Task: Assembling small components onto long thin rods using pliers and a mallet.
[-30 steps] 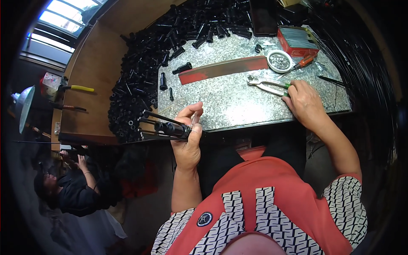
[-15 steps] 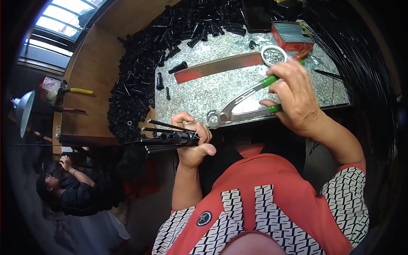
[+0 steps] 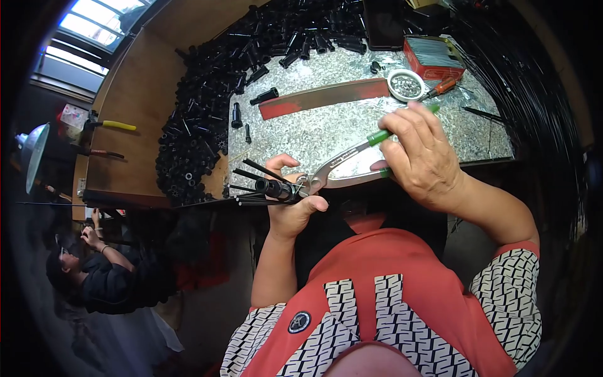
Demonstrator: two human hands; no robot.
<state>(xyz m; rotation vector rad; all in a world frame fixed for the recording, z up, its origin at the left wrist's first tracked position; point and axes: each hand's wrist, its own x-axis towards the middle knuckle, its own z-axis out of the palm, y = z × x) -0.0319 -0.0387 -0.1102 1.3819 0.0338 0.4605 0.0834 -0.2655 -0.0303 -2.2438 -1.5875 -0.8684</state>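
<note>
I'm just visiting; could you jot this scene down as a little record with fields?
Left hand: holds a black hub with thin rods
Right hand: grips green-handled pincers
Pincers' head: at the hub's right end; contact unclear
Speckled worktop: red-and-grey strip, white bowl of small metal pieces, orange-handled screwdriver, red box
Far left: another person

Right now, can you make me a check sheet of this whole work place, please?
Surface: speckled tabletop, with a red-and-brown strip on it.
Job's things: black part with thin rods; green-handled pincers, head at the part's right end.
Clutter: heaped black parts, white dish of metal bits, red box, orange-handled tool.
Hands: left hand holds the black part; right hand grips the pincers.
Cables: nothing seen for sure; long thin black strands at right.
Surroundings: lamp, window and another person at left.
</note>
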